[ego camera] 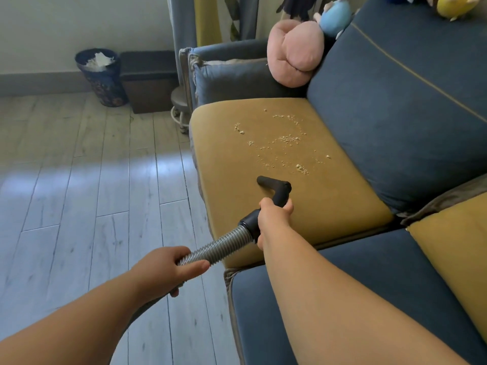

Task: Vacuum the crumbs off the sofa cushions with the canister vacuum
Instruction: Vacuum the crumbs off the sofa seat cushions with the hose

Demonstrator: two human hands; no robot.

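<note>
Pale crumbs (284, 139) lie scattered over the mustard-yellow sofa seat cushion (226, 164), just beyond the black angled vacuum nozzle (272, 184).

The right hand (274, 219) has its grip clenched around the black handle below the nozzle; the left hand (164, 270) grasps the ribbed silver hose (221, 248) lower down, over the pale plank floor (79, 180). 1 pink plush toy (295, 52) leans on the blue backrest (395, 114).

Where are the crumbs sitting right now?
The crumbs lie scattered on the yellow seat cushion, middle of the head view, just beyond the black nozzle and below the pink plush pillow.
</note>
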